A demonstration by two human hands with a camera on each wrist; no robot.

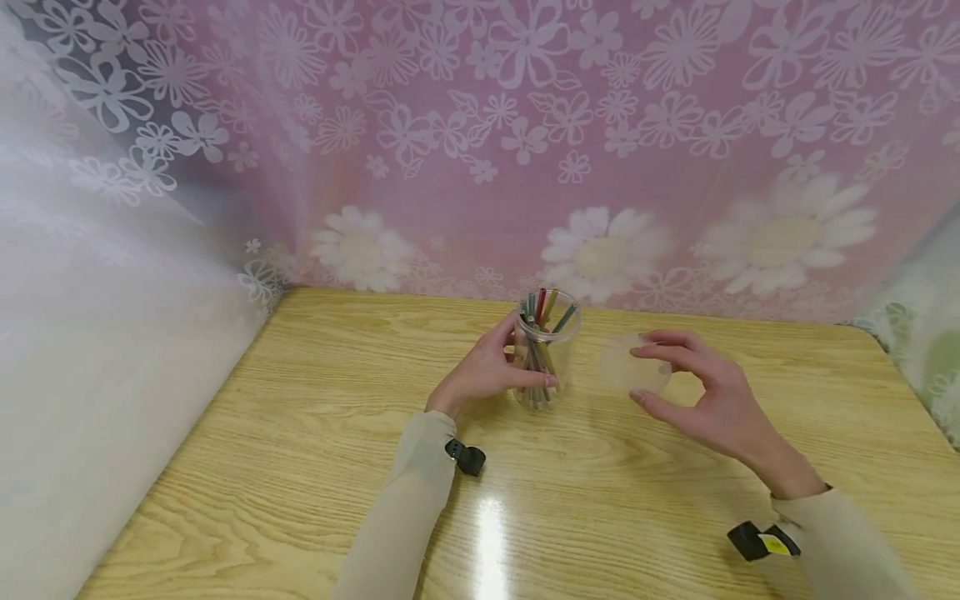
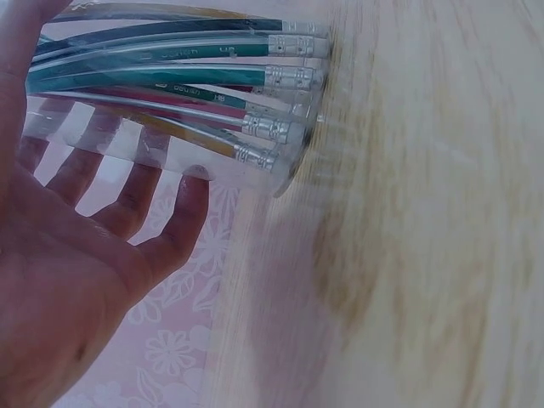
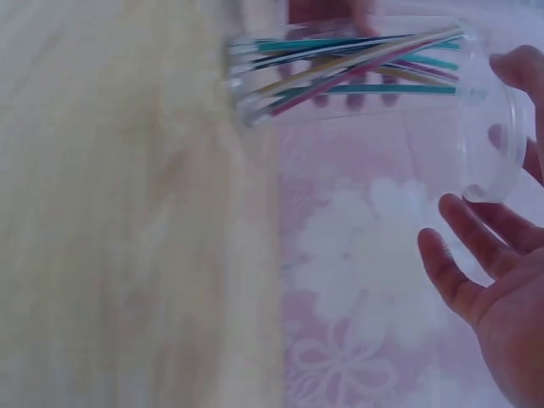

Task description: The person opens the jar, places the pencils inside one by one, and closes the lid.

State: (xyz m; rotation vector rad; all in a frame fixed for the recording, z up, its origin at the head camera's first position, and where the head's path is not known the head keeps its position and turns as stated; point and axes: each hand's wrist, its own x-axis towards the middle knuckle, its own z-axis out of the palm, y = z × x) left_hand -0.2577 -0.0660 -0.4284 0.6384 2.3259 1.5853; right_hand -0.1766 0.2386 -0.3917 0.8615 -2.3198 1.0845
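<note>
A clear jar (image 1: 568, 354) stands upright on the table, full of pencils (image 1: 542, 310) in green, red, yellow and dark colours. My left hand (image 1: 487, 367) grips the jar from its left side, thumb across the front and fingers behind it. In the left wrist view the pencils (image 2: 170, 75) have their eraser ends at the jar's bottom. To the right of the jar, my right hand (image 1: 708, 396) holds a round translucent lid (image 1: 618, 367) by its edge, between thumb and fingers. The jar's mouth is uncovered, and the lid is apart from it.
A wood-grain table (image 1: 300, 450) lies under both hands. Pink floral cloth (image 1: 450, 167) hangs along its back edge, with a pale sheet (image 1: 97, 333) on the left and more floral cloth (image 1: 922, 333) at the right.
</note>
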